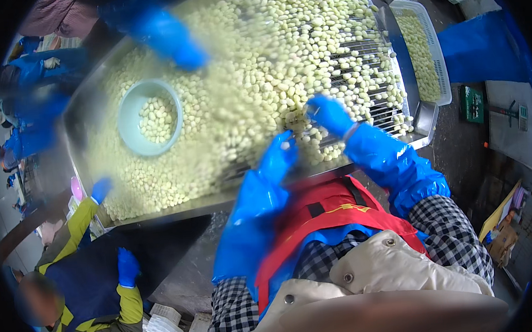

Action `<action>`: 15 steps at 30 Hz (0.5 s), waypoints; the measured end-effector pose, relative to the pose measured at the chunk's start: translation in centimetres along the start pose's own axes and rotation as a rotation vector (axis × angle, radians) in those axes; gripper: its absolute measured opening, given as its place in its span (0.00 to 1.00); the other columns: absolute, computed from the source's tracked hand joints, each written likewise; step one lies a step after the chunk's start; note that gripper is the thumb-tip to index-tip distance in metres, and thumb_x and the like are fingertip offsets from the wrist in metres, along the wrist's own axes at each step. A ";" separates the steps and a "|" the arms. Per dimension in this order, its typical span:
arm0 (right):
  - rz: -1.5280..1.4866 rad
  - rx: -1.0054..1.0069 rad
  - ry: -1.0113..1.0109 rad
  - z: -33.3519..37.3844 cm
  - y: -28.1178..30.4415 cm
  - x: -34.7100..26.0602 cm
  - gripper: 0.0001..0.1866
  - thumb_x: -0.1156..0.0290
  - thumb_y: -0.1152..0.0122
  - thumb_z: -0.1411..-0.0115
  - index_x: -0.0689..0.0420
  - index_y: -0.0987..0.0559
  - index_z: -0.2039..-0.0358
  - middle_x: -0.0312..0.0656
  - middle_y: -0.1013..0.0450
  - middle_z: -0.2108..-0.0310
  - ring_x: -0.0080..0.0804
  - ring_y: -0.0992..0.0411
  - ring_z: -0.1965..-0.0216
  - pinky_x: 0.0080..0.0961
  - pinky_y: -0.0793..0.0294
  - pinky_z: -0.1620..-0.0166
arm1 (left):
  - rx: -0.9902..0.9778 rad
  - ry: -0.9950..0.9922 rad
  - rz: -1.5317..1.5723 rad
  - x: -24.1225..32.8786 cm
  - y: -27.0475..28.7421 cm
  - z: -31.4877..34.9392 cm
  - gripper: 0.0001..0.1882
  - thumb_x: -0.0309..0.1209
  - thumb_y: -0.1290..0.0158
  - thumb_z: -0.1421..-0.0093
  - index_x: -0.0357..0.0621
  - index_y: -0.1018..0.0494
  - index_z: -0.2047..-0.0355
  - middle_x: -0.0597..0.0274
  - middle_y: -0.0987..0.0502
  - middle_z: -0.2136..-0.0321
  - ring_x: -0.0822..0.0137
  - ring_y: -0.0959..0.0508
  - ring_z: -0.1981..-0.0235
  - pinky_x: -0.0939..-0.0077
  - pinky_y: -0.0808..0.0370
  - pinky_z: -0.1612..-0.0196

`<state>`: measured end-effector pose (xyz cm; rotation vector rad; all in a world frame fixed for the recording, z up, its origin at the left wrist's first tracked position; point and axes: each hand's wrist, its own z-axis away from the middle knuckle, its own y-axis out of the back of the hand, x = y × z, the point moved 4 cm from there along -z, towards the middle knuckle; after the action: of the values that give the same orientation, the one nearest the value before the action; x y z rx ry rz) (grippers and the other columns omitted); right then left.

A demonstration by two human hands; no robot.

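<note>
Pale green oval pieces (307, 35), like small fruits or nuts, lie thickly over a metal sorting table (403, 66) with dark slats at its right side. My right hand (331, 116), in a blue glove, is among them near the table's front edge, its fingers curled closed; what they grip is hidden. Just left of it, my left hand (279, 157), gloved in blue too, has its fingers drawn together. A small pale spot shows at its fingertips, too blurred to name. Between the two hands the pieces lie sparser over the slats.
A pale round basin (121, 123) with some pieces inside stands among the heap at left. A white crate (442, 73) of pieces sits beyond the table's right end. Another person's blurred blue arm (170, 41) reaches over the far side. A co-worker's gloved hand (101, 189) touches the left edge.
</note>
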<state>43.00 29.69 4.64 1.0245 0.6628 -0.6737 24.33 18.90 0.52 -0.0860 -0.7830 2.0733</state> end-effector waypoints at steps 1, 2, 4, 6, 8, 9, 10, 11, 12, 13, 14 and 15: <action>0.189 -0.219 0.081 1.4 -2.6 -1.5 0.19 0.58 0.36 0.45 0.54 0.20 0.55 0.46 0.22 0.61 0.43 0.23 0.59 0.36 0.25 0.56 | -0.014 -0.007 0.045 -0.2 -0.2 -0.1 0.26 0.43 0.50 0.35 0.48 0.35 0.39 0.66 0.28 0.58 0.71 0.29 0.65 0.80 0.30 0.65; 0.040 -0.290 0.106 2.9 -4.1 -2.5 0.20 0.58 0.36 0.45 0.53 0.21 0.53 0.46 0.22 0.61 0.43 0.23 0.59 0.36 0.26 0.53 | -0.012 0.026 0.172 -0.6 -0.2 -0.2 0.24 0.41 0.51 0.34 0.48 0.34 0.41 0.64 0.26 0.56 0.71 0.28 0.62 0.83 0.29 0.65; 0.193 -0.189 0.281 1.8 -5.5 -4.0 0.24 0.59 0.35 0.47 0.50 0.23 0.50 0.45 0.24 0.57 0.45 0.26 0.55 0.38 0.27 0.51 | -0.067 -0.119 -0.005 -0.4 -0.1 -0.1 0.22 0.40 0.52 0.33 0.49 0.34 0.41 0.65 0.25 0.58 0.73 0.28 0.65 0.88 0.31 0.69; 0.466 -0.053 0.517 -0.7 -6.3 -4.7 0.28 0.59 0.35 0.48 0.47 0.26 0.46 0.44 0.30 0.48 0.48 0.32 0.48 0.41 0.30 0.48 | 0.044 0.012 0.209 -0.9 0.9 -0.1 0.21 0.35 0.54 0.32 0.47 0.36 0.40 0.68 0.27 0.65 0.80 0.31 0.73 0.95 0.38 0.79; 0.691 -0.094 0.707 -3.8 -7.1 -4.5 0.30 0.58 0.34 0.49 0.43 0.28 0.44 0.42 0.37 0.40 0.50 0.41 0.40 0.53 0.42 0.39 | -0.060 0.008 0.177 -0.5 1.5 0.3 0.22 0.34 0.54 0.32 0.45 0.37 0.39 0.70 0.29 0.68 0.82 0.34 0.76 0.94 0.41 0.82; 0.753 -0.098 0.804 -4.9 -7.3 -4.1 0.30 0.57 0.34 0.49 0.42 0.28 0.44 0.41 0.39 0.39 0.51 0.44 0.37 0.58 0.47 0.37 | -0.051 0.034 0.145 -0.4 1.9 0.5 0.22 0.33 0.54 0.32 0.44 0.37 0.39 0.71 0.30 0.70 0.83 0.35 0.78 0.94 0.43 0.83; 0.757 -0.106 0.716 -5.9 -7.3 -3.3 0.30 0.57 0.34 0.49 0.41 0.28 0.44 0.41 0.40 0.38 0.50 0.46 0.36 0.61 0.51 0.36 | 0.109 0.040 0.022 -0.6 2.9 0.8 0.24 0.34 0.54 0.32 0.42 0.39 0.38 0.71 0.32 0.71 0.84 0.38 0.79 0.93 0.44 0.83; 0.702 -0.051 0.691 -6.3 -7.0 -2.8 0.30 0.57 0.35 0.48 0.40 0.28 0.43 0.41 0.41 0.37 0.50 0.48 0.34 0.63 0.55 0.36 | 0.057 0.003 0.015 -0.3 3.2 1.1 0.24 0.31 0.54 0.32 0.42 0.40 0.37 0.72 0.33 0.70 0.84 0.38 0.78 0.93 0.44 0.82; 0.782 0.022 0.588 -5.9 -6.7 -2.1 0.31 0.57 0.36 0.47 0.39 0.30 0.41 0.40 0.42 0.36 0.50 0.48 0.34 0.63 0.55 0.36 | 0.005 -0.036 0.010 -0.2 3.5 1.6 0.24 0.28 0.55 0.33 0.41 0.40 0.37 0.73 0.34 0.70 0.84 0.39 0.78 0.94 0.44 0.81; 0.822 0.047 0.515 -5.1 -6.6 -1.5 0.32 0.57 0.36 0.46 0.37 0.33 0.39 0.41 0.42 0.36 0.52 0.48 0.35 0.63 0.55 0.36 | -0.060 -0.157 -0.187 0.1 3.7 2.1 0.27 0.21 0.56 0.36 0.41 0.42 0.36 0.74 0.35 0.69 0.85 0.40 0.76 0.95 0.44 0.78; 0.787 0.097 0.518 -3.4 -6.3 -1.4 0.33 0.57 0.37 0.45 0.37 0.34 0.38 0.42 0.43 0.35 0.53 0.48 0.35 0.64 0.54 0.36 | -0.102 -0.291 -0.375 0.5 4.0 2.8 0.30 0.14 0.58 0.38 0.41 0.43 0.34 0.75 0.37 0.68 0.85 0.42 0.75 0.95 0.45 0.75; 0.791 0.073 0.440 -1.9 -6.3 -1.0 0.35 0.56 0.37 0.45 0.36 0.35 0.37 0.42 0.44 0.35 0.55 0.48 0.35 0.65 0.53 0.37 | -0.097 -0.352 -0.412 0.6 4.5 3.3 0.32 0.12 0.59 0.39 0.41 0.43 0.34 0.76 0.38 0.68 0.85 0.42 0.75 0.95 0.45 0.74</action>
<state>37.26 29.36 1.32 1.3970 0.5425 0.2282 19.59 15.91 0.78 0.3683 -1.0182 1.6753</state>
